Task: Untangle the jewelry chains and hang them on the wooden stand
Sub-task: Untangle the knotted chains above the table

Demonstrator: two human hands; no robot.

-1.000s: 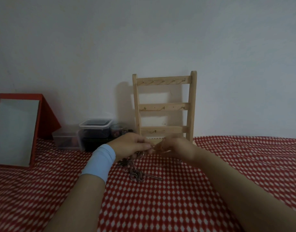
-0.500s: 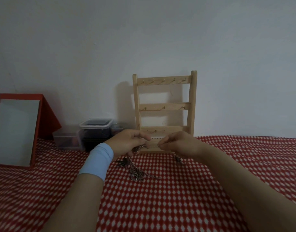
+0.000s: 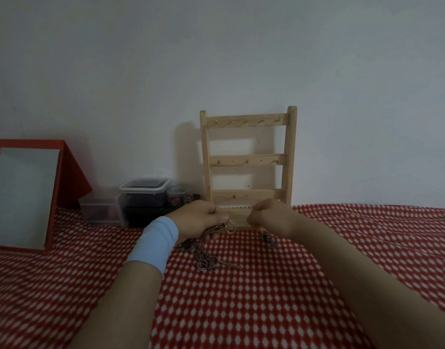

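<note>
jewelry chains (image 3: 207, 263) on red checked cloth (image 3: 266, 311), pale wall (image 3: 216, 59) behind

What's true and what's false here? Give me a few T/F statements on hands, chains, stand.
1. Nothing hangs on the hooks of the wooden stand. True.
2. The left hand grips a bunch of chains. True.
3. Some of the chains lie piled on the cloth. True.
4. The right hand lies flat on the cloth. False: it is raised, with its fingers curled in a pinch on the chains.
5. The blue wristband is on the right arm. False: it is on the left wrist.
6. The red-framed mirror is to the right of the wooden stand. False: it is to the left.
</note>
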